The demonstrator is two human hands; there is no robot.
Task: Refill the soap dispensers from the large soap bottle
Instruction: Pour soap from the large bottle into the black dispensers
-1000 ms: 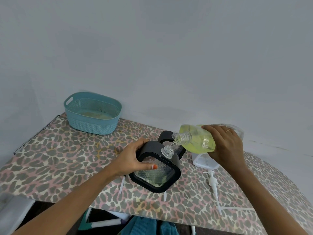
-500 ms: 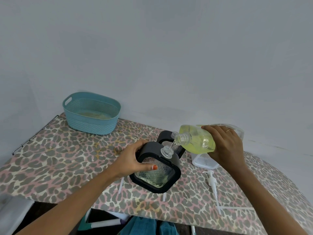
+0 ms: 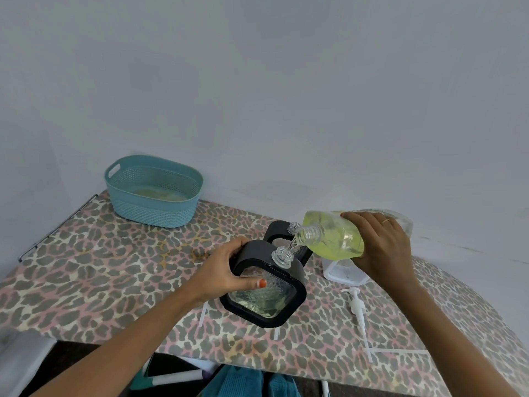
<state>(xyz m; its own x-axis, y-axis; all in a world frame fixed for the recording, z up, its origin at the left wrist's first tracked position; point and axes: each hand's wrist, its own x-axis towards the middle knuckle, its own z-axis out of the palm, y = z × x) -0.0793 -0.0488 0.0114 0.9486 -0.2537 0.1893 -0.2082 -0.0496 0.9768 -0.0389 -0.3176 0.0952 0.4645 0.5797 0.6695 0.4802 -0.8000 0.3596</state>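
My left hand (image 3: 221, 270) grips a black-framed glass soap dispenser (image 3: 264, 293) and holds it tilted on the table, its clear threaded neck pointing up and to the right. My right hand (image 3: 380, 247) holds the large clear soap bottle (image 3: 335, 236) of yellow-green soap tipped nearly flat. The bottle's open mouth hangs just above the dispenser's neck, and a thin stream of soap runs between them. A second black-framed dispenser (image 3: 279, 229) stands right behind, partly hidden by the first dispenser and the bottle.
A white pump head (image 3: 357, 306) with its long tube lies on the leopard-print table (image 3: 100, 267) right of the dispenser. Under the bottle sits a white tray (image 3: 342, 273). A teal basket (image 3: 154, 190) stands at the back left. The table's front edge is close below.
Both hands keep their hold and the pour goes on; the scene has barely shifted.
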